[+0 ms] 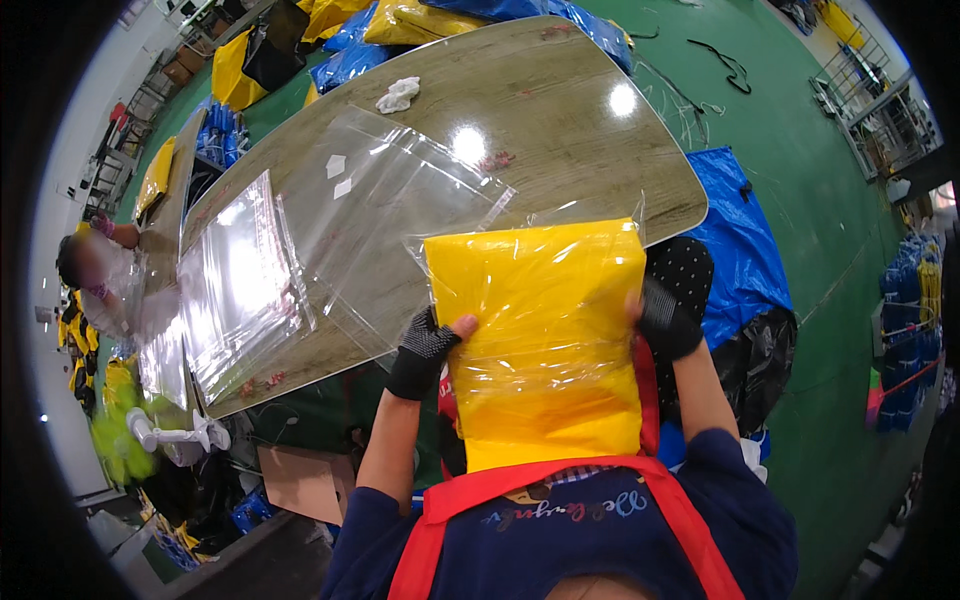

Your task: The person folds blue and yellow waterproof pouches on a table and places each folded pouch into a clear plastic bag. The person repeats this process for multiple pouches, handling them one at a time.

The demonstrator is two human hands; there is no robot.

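Fingers of both hands grip the side edges of a folded yellow sheet (pixel 545 275) in a clear plastic bag (pixel 530 360). The left hand (pixel 424 350) has its bare thumb flat on the front face near the left edge, its other fingers mostly hidden. The right hand (pixel 668 320) is closed at the opposite edge, a little blurred, with its fingertips just over the yellow; how the remaining fingers lie behind cannot be told. Both wear black fingerless gloves.

The folded sheet stands in front of the person's body, before the near edge of a wood-grain table (pixel 560 90); whether it touches the table is unclear. The film is creased across its middle and juts slightly past the upper corners. Below it are a red apron (pixel 450 500) and a navy shirt (pixel 590 540).

On the table, a glossy stack of clear bags (pixel 235 290) lies to the left, beside more transparent bags (pixel 390 190) bearing two small white slips (pixel 343 188). A crumpled white tissue (pixel 399 94) sits near the far edge, with yellow and blue bundles (pixel 420 22) beyond. Right of the table, a blue plastic sheet (pixel 735 240) and a black plastic bag (pixel 765 365) rest on the green floor (pixel 800 150). Far left, a co-worker (pixel 112 300) sits by another table.
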